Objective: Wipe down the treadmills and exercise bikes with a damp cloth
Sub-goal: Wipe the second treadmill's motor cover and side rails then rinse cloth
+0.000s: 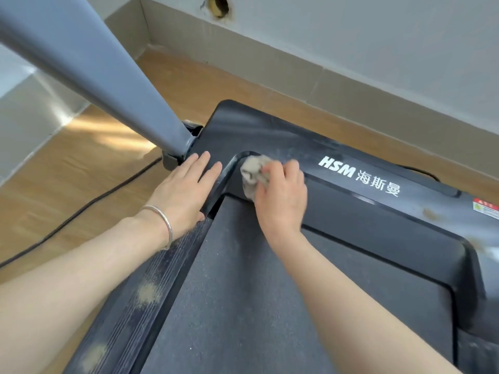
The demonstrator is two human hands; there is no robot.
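Black plastic, dusty: we note the glossy black treadmill motor cover (270, 136) with white "HSM" lettering (359, 175) across its front. Pale smears show on its top.

The task's thing, a crumpled beige-grey cloth (252, 171), sits at the inner left corner of the cover, where the raised rim curves down toward the dark grey running belt (256, 306). The right hand (280, 201) grips it from above, fingers curled and bunched together over the wad and pressing it against the cover. The hand is slightly blurred, so we cannot tell where the thumb lies.

The left hand (183, 190) rests flat on the cover's left corner, just beside the cloth but not touching it. Its fingers are straight and only slightly fanned, and its thumb is tucked toward the belt edge. A thin silver bangle (162, 220) rings that wrist.

The ribbed black side rail (140, 306) left of the belt carries a tan dust patch (147, 292), with grit scattered along its grooves.

A broad grey metal upright post (94, 71) slants down to its base just beyond the left fingertips. A black power cord (81, 209) runs over the light wood-pattern floor (67, 171) to the left of the machine. A red and white warning sticker (484, 209) sits at the cover's far right. There is a rough round hole (218, 6) in the white wall behind.
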